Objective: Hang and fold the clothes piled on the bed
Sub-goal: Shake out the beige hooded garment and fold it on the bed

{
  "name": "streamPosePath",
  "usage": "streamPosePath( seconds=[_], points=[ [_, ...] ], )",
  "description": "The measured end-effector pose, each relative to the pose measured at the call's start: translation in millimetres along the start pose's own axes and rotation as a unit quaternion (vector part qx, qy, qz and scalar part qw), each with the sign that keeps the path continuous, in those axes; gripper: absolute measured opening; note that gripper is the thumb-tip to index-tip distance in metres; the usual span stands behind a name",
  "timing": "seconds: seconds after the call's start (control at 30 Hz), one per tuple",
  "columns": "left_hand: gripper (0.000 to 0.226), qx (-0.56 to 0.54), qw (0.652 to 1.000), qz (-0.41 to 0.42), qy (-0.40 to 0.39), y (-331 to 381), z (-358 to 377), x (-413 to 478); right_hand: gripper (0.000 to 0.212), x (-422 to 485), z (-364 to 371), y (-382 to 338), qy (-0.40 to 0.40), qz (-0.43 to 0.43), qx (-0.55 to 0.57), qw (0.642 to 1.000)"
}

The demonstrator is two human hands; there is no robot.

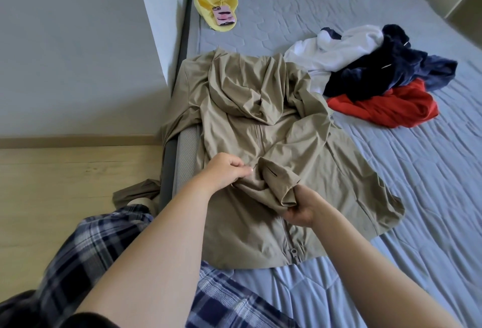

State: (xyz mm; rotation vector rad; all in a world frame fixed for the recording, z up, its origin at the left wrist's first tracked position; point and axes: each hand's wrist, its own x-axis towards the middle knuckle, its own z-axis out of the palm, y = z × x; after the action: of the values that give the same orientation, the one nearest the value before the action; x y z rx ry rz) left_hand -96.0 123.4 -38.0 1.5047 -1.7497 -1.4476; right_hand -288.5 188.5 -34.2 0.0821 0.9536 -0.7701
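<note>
A khaki hooded jacket lies spread front-up on the near left part of the bed, its zipper running toward me. One sleeve is folded across the chest; the other sleeve hangs over the bed's left edge to the floor. My left hand pinches the jacket's fabric beside the folded sleeve's cuff. My right hand grips the end of that cuff from below. A pile of clothes in white, navy, blue and red lies on the bed to the right of the hood.
The grey quilted mattress fills the right side. A yellow cloth with a pink phone on it lies at the far left corner. A wall and wooden floor are on the left. My plaid trousers show below.
</note>
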Motion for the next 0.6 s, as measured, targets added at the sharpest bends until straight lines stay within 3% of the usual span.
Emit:
streamPosePath(
  seconds=[0.07,0.2,0.3,0.37,0.4,0.43,0.5,0.57,0.6],
  points=[
    [0.033,-0.05,0.998,-0.026,-0.009,3,2,-1,0.025,2,-10,-3,0.012,-0.043,-0.076,0.996],
    [0.036,-0.036,0.997,-0.033,-0.054,7,11,-2,0.031,3,-21,-9,0.038,-0.198,-0.204,0.958],
    [0.022,-0.082,0.994,-0.052,-0.053,10,16,0,0.02,8,-21,-18,0.051,-0.24,-0.1,0.964],
    [0.021,-0.077,0.995,-0.064,-0.026,7,17,3,0.016,16,-25,-18,0.147,-0.208,-0.033,0.966],
    [0.024,-0.021,0.998,-0.066,-0.005,3,19,4,0.018,19,-29,-15,0.212,-0.183,-0.055,0.959],
    [0.027,0.062,0.996,-0.068,0.016,-2,20,6,0.022,21,-34,-10,0.268,-0.17,-0.121,0.941],
    [0.029,0.211,0.974,-0.076,0.042,-10,24,5,0.034,24,-44,-2,0.348,-0.205,-0.29,0.868],
    [0.031,0.241,0.965,-0.095,0.038,-12,28,5,0.04,24,-50,3,0.404,-0.281,-0.373,0.787],
    [0.038,0.227,0.967,-0.11,0.027,-11,29,5,0.041,23,-51,4,0.421,-0.306,-0.373,0.768]
  ],
)
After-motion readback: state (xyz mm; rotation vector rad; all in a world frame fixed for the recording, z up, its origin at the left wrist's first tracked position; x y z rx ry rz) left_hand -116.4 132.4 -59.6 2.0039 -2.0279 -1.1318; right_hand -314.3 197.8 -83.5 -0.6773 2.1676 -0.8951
